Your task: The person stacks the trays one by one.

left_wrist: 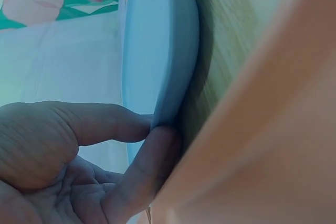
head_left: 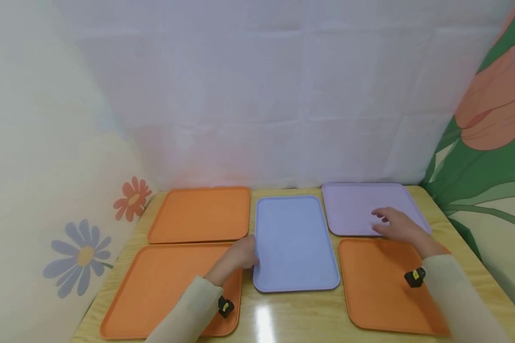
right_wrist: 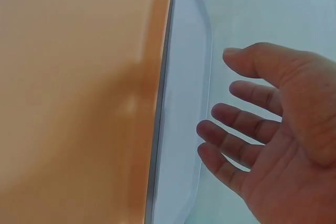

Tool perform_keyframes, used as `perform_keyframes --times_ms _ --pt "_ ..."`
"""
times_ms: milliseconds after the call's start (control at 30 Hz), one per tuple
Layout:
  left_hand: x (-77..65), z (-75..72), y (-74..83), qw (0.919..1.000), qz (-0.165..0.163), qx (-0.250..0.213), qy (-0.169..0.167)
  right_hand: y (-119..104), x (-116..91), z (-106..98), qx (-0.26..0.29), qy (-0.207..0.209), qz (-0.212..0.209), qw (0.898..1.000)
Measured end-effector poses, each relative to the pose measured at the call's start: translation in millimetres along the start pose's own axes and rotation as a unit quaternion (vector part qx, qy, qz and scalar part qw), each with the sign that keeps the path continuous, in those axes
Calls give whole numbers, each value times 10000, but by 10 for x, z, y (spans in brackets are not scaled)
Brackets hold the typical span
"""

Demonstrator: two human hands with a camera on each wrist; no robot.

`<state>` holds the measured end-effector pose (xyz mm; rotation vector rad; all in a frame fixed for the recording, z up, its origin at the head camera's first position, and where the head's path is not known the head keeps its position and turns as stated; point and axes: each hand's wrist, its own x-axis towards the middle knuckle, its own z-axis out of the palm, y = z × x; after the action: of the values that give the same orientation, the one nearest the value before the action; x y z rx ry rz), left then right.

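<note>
A light blue tray (head_left: 296, 243) lies upright-lengthwise in the middle of the table. My left hand (head_left: 242, 252) pinches its left rim; in the left wrist view the thumb and a finger (left_wrist: 144, 169) meet at the edge of the blue tray (left_wrist: 178, 51). My right hand (head_left: 396, 226) hovers over the near part of the purple tray (head_left: 360, 202), fingers spread and loosely bent, holding nothing. In the right wrist view the right hand (right_wrist: 278, 114) is beside the purple tray (right_wrist: 184, 93), with an orange tray (right_wrist: 79, 77) to the left.
Two orange trays lie on the left, one at the back (head_left: 201, 214) and one in front (head_left: 167, 281). Another orange tray (head_left: 386, 290) lies front right, below my right forearm. A white cloth (head_left: 249, 95) hangs behind the wooden table (head_left: 296, 314), with painted walls either side.
</note>
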<state>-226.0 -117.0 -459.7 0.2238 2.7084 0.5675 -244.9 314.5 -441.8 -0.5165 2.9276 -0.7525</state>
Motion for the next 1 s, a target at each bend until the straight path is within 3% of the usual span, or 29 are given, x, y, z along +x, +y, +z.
perform_keyframes --times_ms 567,767,1000 --pt "65 14 -42 9982 -76 -570 -194 736 -786 -306 -37 -27 695 9976" --pt "83 29 -42 9966 -74 -792 -198 890 -960 -346 122 -90 909 9957" --pt "43 12 -52 9956 -39 -920 -146 1012 -1113 -364 -227 -417 1168 9920"
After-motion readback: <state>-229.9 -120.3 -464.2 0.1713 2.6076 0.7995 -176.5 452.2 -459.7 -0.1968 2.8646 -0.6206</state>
